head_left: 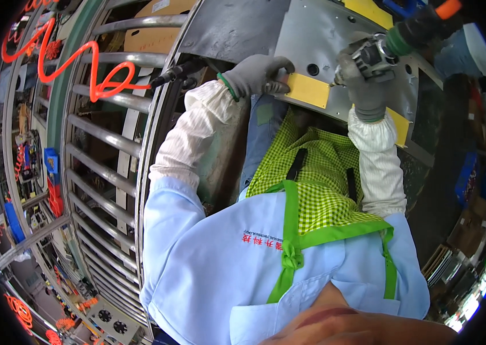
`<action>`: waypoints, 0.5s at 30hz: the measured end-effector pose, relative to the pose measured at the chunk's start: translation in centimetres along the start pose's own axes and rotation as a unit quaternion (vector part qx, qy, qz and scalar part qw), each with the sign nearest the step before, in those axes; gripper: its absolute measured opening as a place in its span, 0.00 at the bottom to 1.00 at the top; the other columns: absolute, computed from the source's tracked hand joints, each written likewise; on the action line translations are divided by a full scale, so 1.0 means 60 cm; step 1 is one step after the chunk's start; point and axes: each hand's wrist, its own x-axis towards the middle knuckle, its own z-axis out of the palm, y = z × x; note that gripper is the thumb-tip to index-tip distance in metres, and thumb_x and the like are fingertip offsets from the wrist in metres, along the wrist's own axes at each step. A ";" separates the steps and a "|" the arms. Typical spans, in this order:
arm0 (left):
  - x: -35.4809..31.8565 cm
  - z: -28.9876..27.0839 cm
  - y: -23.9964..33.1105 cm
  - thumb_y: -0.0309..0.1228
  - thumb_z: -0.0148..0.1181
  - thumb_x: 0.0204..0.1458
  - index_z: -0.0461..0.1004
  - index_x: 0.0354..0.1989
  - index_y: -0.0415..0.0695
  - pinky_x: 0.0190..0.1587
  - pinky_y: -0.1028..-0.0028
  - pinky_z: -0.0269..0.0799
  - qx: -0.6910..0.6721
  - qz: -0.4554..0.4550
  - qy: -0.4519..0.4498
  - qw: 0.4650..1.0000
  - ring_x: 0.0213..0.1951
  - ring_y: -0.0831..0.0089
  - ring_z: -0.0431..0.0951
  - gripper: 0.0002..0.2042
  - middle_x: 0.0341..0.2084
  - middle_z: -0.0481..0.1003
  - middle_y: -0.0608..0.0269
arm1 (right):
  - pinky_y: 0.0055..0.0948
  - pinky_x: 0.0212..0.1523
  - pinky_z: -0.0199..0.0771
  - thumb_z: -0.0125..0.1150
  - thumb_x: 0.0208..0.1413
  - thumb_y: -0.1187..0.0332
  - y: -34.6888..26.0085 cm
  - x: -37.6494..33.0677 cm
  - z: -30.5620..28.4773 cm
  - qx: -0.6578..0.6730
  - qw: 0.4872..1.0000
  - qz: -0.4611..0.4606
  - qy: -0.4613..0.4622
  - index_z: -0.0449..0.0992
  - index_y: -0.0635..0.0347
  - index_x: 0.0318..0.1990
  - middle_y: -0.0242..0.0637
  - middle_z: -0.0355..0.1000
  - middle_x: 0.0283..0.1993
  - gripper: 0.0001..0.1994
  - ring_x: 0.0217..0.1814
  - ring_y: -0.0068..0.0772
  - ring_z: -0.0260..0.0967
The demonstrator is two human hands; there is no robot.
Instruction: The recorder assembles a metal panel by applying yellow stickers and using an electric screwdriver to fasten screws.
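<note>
My left hand (259, 76), in a grey work glove, has its curled fingers at the left end of a small yellow rectangular plate (307, 91). The plate lies along the near edge of a grey sheet-metal panel (312, 40) with round holes. My right hand (366, 86), gloved too, is wrapped round the front of a power drill (376, 56) with a metal housing and a dark green and black body. Its tip points left and meets the plate's right end; whether it touches cannot be made out.
More yellow pieces (398, 123) sit at the panel's right and far edges. On the left runs a roller conveyor (105, 141) with metal bars. A coiled orange air hose (96, 63) hangs over it, ending in a black fitting (177, 73) near my left wrist. Shelving with goods stands at right.
</note>
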 end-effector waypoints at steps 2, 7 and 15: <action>-0.007 -0.003 0.006 0.43 0.66 0.49 0.70 0.49 0.47 0.36 0.65 0.72 0.021 -0.007 -0.009 1.000 0.33 0.57 0.79 0.22 0.29 0.76 0.52 | 0.19 0.24 0.68 0.66 0.46 0.77 -0.002 0.009 0.006 0.172 0.978 0.101 0.051 0.70 0.65 0.34 0.27 0.69 0.24 0.10 0.23 0.17 0.67; 0.003 -0.012 0.043 0.53 0.65 0.45 0.69 0.49 0.46 0.39 0.60 0.72 0.059 -0.028 -0.035 0.997 0.37 0.49 0.78 0.30 0.31 0.77 0.48 | 0.18 0.26 0.71 0.67 0.44 0.75 0.032 0.009 -0.013 -0.127 0.990 -0.062 -0.016 0.72 0.64 0.36 0.27 0.72 0.25 0.11 0.26 0.16 0.70; -0.002 -0.007 0.040 0.50 0.70 0.43 0.68 0.49 0.48 0.37 0.62 0.72 0.065 -0.046 -0.030 0.996 0.34 0.52 0.79 0.29 0.29 0.77 0.51 | 0.22 0.30 0.75 0.64 0.47 0.75 0.013 0.006 -0.012 -0.165 0.981 -0.089 -0.046 0.71 0.64 0.44 0.31 0.74 0.30 0.16 0.28 0.22 0.73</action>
